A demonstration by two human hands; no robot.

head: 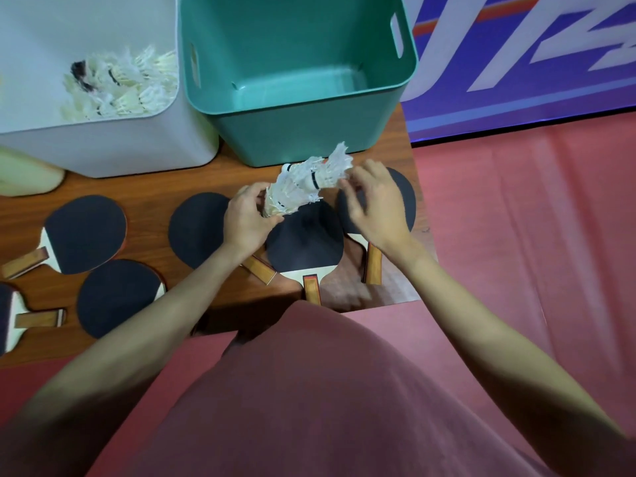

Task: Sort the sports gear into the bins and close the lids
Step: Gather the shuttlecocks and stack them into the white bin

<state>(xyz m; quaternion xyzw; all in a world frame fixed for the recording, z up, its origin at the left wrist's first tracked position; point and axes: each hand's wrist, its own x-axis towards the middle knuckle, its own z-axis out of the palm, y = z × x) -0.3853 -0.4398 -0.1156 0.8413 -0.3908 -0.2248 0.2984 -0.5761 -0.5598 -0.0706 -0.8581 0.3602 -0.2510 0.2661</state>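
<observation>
A: Start at the left. What's there?

B: The white bin (113, 146) holds a heap of shuttlecocks (120, 86). Beside it, touching, stands the teal bin (303, 132) with nothing in it that I can see. In front, on the desk (144, 187), lie the black paddles (86, 234), some overlapping. No lids in view.

A: And the hands?

B: The left hand (246, 222) has its fingers (249, 196) curled round the lower end of a nested stack of shuttlecocks (296, 191), held above the paddles just in front of the teal bin. The right hand (373, 204) is at the feathered top end; its fingers (347, 187) are loosely bent against the feathers, but whether they pinch or only touch, I cannot tell.

A: What might go wrong?

B: The stack is tilted and looks loosely nested, so a pull on the top shuttlecock could drag out several and scatter them over the paddles. The feathers look frayed already; a hard squeeze might crush them. And the teal bin is nearest, so a hasty drop could land them there instead of with the others in the white one.
</observation>
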